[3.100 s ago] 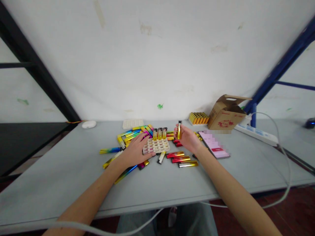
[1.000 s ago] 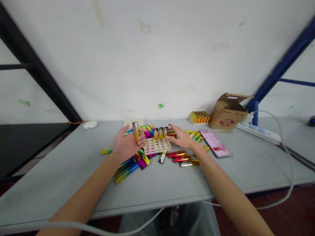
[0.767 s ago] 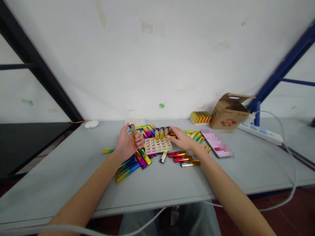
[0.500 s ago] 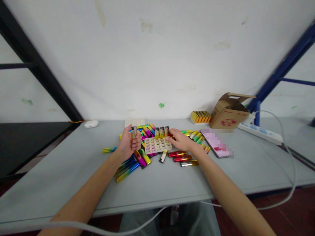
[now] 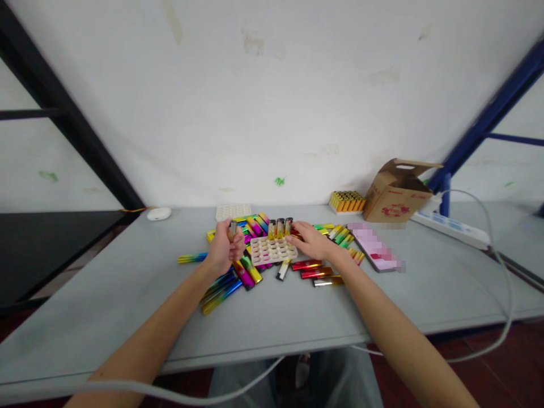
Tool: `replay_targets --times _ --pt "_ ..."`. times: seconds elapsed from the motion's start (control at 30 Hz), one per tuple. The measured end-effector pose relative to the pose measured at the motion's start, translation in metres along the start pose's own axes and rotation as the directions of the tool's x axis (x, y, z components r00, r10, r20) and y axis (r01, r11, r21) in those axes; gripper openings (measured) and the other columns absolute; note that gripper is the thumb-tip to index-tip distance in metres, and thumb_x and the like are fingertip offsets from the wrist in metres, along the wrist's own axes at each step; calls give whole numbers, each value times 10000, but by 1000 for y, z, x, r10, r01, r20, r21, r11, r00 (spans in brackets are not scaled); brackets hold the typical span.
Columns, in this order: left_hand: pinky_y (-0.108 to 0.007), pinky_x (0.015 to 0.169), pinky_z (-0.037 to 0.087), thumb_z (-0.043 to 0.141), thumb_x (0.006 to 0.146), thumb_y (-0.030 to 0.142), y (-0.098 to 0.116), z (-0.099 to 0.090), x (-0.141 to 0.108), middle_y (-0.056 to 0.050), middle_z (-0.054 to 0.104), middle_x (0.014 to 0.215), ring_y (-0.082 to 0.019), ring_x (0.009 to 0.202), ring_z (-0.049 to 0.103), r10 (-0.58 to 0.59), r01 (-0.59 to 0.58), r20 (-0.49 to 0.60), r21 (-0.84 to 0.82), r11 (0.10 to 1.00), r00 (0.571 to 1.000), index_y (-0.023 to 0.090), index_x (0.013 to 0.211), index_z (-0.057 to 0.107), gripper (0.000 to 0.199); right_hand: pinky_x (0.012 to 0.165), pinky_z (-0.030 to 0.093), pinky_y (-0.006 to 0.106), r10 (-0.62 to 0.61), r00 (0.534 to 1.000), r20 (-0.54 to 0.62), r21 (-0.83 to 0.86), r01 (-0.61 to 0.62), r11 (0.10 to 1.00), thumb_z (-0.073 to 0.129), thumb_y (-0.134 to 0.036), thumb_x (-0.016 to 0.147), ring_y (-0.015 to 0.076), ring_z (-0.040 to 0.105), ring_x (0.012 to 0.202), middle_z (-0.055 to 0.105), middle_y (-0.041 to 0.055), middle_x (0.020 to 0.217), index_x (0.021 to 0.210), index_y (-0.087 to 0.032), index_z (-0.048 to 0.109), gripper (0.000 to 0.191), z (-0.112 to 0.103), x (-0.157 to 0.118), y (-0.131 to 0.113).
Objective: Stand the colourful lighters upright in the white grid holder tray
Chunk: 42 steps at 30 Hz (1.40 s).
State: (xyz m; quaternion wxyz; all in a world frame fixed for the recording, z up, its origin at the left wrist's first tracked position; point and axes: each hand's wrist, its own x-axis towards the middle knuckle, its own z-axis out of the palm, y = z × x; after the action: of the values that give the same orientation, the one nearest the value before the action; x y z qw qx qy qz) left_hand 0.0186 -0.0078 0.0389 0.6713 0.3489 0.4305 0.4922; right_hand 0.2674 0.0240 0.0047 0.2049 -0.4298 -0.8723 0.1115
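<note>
My left hand is closed around a lighter whose metal top sticks up above the fist. It is just left of a white tray with rows of holes. Three lighters with yellowish bodies stand upright in the tray's back row. My right hand grips the tray's right back corner, its thumb on the edge and its fingers beside the rightmost standing lighter. Shiny multicoloured lighters lie loose around and partly under the tray. Red lighters lie below my right hand.
A second white tray lies at the back. A filled tray of yellow-orange lighters stands beside an opened cardboard box. To the right are a phone and a power strip. A white case sits at left; a cable hangs right.
My left fist has turned slightly, and less of the lighter in it shows above the fingers. My right hand and the tray keep their places.
</note>
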Motion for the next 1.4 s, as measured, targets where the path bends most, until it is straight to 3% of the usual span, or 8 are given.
replay_targets --times 0.67,1.17,1.3,1.4 --pt "-142 306 124 390 851 517 -5 -3 0 89 189 419 -38 299 136 17 -17 82 5 1000 996 188 503 367 480 1007 390 424 -8 1000 -10 -4 8 1000 355 -525 960 267 531 1136 577 191 1241 1228 -112 524 520 2 0 1" --pt "-141 313 124 352 876 528 -7 -3 1 88 202 425 -36 299 148 14 -16 86 20 1000 996 182 518 382 498 941 417 388 4 1000 10 -20 -4 1000 331 -510 972 242 552 1021 613 160 1095 1113 -126 565 471 -1 -1 -2" --pt "-146 311 180 404 865 573 -5 -2 -1 69 307 450 -47 314 233 41 -41 102 -4 999 994 173 602 455 481 933 419 386 9 1000 12 -20 -9 1000 323 -511 974 241 553 1014 615 158 1084 1109 -130 569 473 -1 -2 -3" --pt "-162 326 254 392 879 455 -5 -1 -1 23 434 514 -81 373 356 105 -101 106 -43 994 989 156 706 528 371 937 417 387 6 1000 7 -15 -6 1000 327 -505 975 239 555 1012 618 154 1083 1112 -136 569 462 -1 -2 -2"
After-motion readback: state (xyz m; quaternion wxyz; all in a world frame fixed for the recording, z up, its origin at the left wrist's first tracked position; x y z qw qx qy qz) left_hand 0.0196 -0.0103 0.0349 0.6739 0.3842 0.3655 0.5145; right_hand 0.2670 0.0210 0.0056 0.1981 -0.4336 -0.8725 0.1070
